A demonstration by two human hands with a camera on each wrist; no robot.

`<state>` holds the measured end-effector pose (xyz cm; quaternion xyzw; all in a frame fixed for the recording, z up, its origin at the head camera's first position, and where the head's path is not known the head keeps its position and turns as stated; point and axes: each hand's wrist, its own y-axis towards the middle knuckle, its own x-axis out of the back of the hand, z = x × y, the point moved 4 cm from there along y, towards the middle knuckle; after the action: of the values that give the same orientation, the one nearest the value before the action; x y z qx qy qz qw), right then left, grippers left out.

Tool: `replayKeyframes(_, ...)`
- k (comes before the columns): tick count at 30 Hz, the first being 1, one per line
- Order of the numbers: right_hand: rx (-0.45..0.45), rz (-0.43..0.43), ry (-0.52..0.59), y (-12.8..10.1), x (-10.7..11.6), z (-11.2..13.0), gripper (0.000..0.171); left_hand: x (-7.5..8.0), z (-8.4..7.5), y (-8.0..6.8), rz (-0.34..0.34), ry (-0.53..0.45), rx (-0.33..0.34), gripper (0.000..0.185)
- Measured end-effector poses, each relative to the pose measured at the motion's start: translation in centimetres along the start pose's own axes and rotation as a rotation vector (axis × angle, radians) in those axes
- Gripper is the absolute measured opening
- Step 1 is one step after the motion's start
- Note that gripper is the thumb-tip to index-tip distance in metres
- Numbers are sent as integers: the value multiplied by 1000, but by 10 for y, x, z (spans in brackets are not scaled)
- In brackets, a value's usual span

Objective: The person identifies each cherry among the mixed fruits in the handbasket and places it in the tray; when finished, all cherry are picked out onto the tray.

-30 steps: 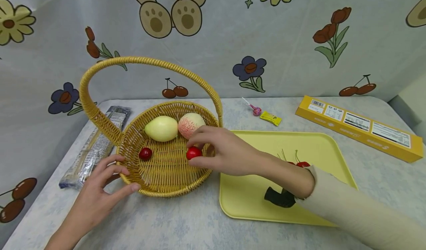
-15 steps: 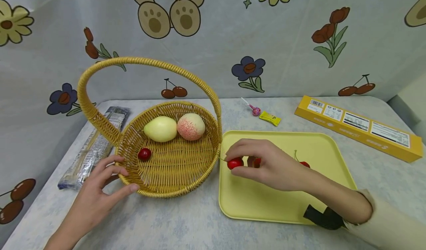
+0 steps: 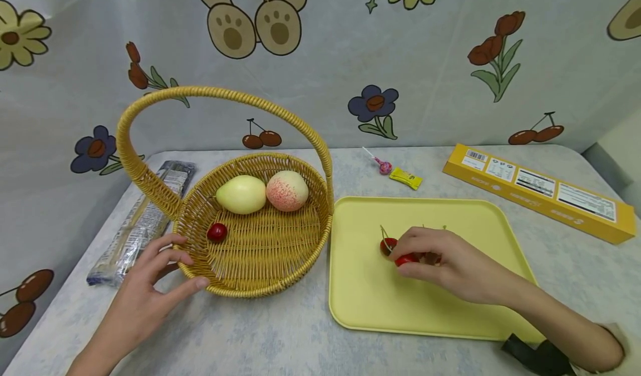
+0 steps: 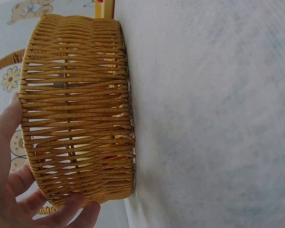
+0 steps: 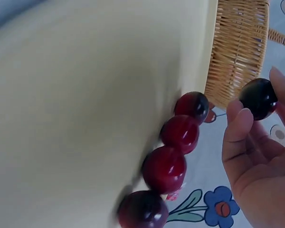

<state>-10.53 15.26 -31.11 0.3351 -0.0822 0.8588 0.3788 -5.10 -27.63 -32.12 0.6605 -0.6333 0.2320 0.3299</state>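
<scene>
A yellow wicker basket point(image 3: 260, 253) with a tall arched handle stands at centre left. Inside are a pale green pear point(image 3: 242, 194), a pink-speckled peach point(image 3: 287, 191) and a dark red cherry point(image 3: 217, 232). My left hand point(image 3: 145, 287) holds the basket's near left side, thumb at the rim and fingers bent along the woven wall point(image 4: 80, 118). Over the yellow tray point(image 3: 365, 309), my right hand point(image 3: 450, 265) pinches a cherry point(image 5: 259, 99) between thumb and fingertips. Several other cherries point(image 5: 165, 169) lie in a row on the tray, partly hidden by that hand in the head view.
Behind the tray lie a lollipop point(image 3: 384, 167) and a yellow-wrapped candy point(image 3: 405, 178). A long orange box point(image 3: 541, 192) sits at the back right. Left of the basket is a clear plastic packet point(image 3: 135, 237). A patterned cloth point(image 3: 310, 98) hangs behind the table.
My right hand, with the cherry in its fingers, has come out of the basket and moved right, over the tray to the other cherries. The left hand has stayed at the basket.
</scene>
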Motion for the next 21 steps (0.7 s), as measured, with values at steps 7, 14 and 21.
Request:
replayKeyframes(7,-82,73,-34,-10,-3,-7,23,0,0,0,1,19,7,25)
replayKeyframes(14,-64,62,-134,-11,-11,-7,30,0,0,0,1,16,10,25)
replayKeyframes(21,-126,33,-298,-10,-19,-3,28,0,0,0,-2,-5,7,24)
